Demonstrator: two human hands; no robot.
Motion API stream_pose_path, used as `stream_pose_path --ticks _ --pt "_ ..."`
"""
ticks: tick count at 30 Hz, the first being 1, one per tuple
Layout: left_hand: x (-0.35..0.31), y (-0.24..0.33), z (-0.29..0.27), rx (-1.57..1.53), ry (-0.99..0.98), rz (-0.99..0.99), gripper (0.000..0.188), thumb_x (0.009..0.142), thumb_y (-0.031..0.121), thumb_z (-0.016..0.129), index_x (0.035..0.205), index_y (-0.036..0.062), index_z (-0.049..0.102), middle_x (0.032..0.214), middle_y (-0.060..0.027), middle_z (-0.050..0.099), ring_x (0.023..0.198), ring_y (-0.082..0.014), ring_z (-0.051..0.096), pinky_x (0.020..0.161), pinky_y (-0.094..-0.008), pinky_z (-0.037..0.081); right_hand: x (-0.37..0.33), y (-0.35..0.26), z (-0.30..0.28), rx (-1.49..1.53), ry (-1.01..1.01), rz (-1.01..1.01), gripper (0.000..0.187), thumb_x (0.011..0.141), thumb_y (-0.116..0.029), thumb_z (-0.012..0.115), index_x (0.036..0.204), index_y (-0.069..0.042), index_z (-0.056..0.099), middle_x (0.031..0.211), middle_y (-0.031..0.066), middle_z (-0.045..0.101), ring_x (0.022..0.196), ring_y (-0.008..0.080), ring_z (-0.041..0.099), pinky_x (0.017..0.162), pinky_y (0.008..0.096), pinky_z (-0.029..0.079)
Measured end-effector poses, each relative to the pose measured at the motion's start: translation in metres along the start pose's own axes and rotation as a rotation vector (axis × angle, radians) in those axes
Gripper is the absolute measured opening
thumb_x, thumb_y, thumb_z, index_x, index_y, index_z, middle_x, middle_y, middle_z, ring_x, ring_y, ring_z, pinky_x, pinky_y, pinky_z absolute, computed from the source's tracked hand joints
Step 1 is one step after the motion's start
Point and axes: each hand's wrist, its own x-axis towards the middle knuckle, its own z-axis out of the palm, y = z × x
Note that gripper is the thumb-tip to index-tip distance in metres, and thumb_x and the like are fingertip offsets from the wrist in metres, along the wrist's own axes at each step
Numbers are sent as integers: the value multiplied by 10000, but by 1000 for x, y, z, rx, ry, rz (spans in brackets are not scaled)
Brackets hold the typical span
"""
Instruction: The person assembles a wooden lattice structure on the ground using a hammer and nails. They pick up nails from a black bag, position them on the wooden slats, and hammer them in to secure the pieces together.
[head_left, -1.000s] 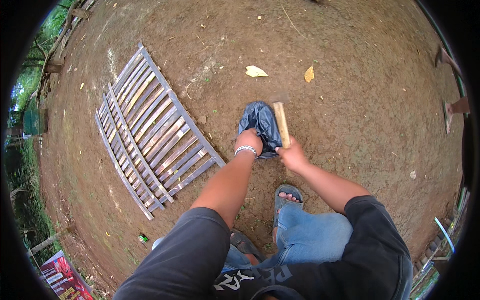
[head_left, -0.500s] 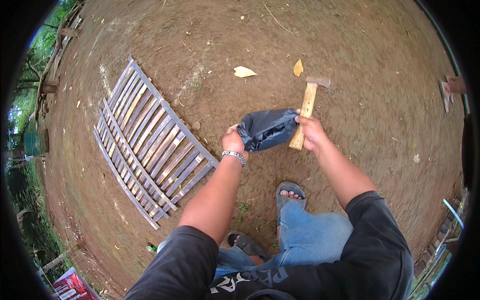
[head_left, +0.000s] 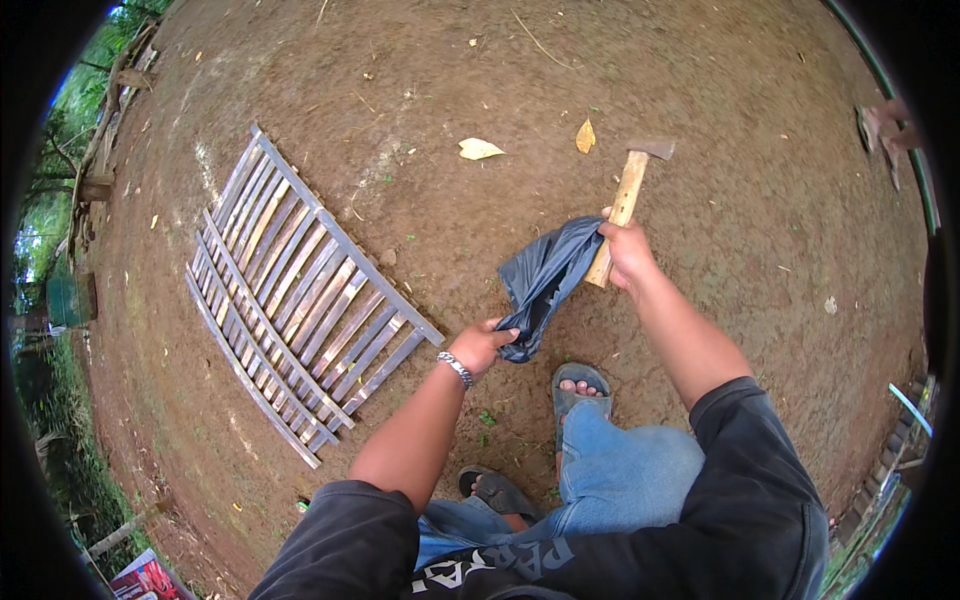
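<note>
A black plastic bag (head_left: 552, 272) is stretched between my two hands above the dirt. My left hand (head_left: 482, 347), with a chain bracelet at the wrist, is closed on the bag's lower left edge. Up and to the right, my right hand (head_left: 628, 254) grips the wooden handle of a hatchet (head_left: 628, 190) and pinches the bag's other edge beside it. The hatchet's dark metal head points away from me, at the far end of the handle. Between my hands the bag's dark opening shows, but what is inside cannot be seen.
A slatted wood-and-metal panel (head_left: 310, 290) lies on the ground to my left. Two leaves, one pale (head_left: 480, 149) and one yellow (head_left: 585, 137), lie ahead. Another person's feet (head_left: 886, 135) show at the far right. A green container (head_left: 68, 300) stands at the left edge.
My left hand has moved down and toward me, tilting the bag and opening its mouth. My right hand, with the hatchet, has shifted slightly right.
</note>
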Motion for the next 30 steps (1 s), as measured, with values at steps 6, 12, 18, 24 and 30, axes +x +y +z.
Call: stream_pose_path --ticks 6,12,18,24,30 --pt "11 20 10 -777 271 172 334 1047 130 409 1346 16 504 1309 -180 636 1185 -356 639 1036 -599 480 -16 27 -42 183 -90 249 327 961 -41 589 1281 -1 531 966 138 649 726 231 656 664 392 596" --pt "75 68 0 -753 508 245 292 1018 214 520 1211 -1 558 1164 -172 687 1036 -363 682 940 -562 535 -33 36 -62 -214 -95 224 305 935 -121 692 1212 -73 573 887 41 647 672 160 627 534 310 514" --pt "66 58 23 357 1380 610 454 886 267 745 1218 14 566 1217 -198 590 1135 -320 605 981 -458 487 -40 -19 -62 -689 75 -113 549 784 -217 874 1127 18 516 823 44 612 690 141 625 531 292 508" --pt "26 43 47 827 1155 670 606 785 310 833 1284 48 609 1302 -199 498 1182 -382 539 1041 -460 435 -70 -40 1 -862 125 -189 656 706 -335 924 1095 33 545 868 109 685 781 240 695 716 373 565" --pt "57 64 62 658 1121 64 822 774 329 833 1478 83 487 1507 -217 397 1347 -416 469 1111 -461 412 -65 -14 23 -1266 162 -44 776 653 -424 936 1151 -24 495 1052 211 711 1019 375 698 889 471 553"
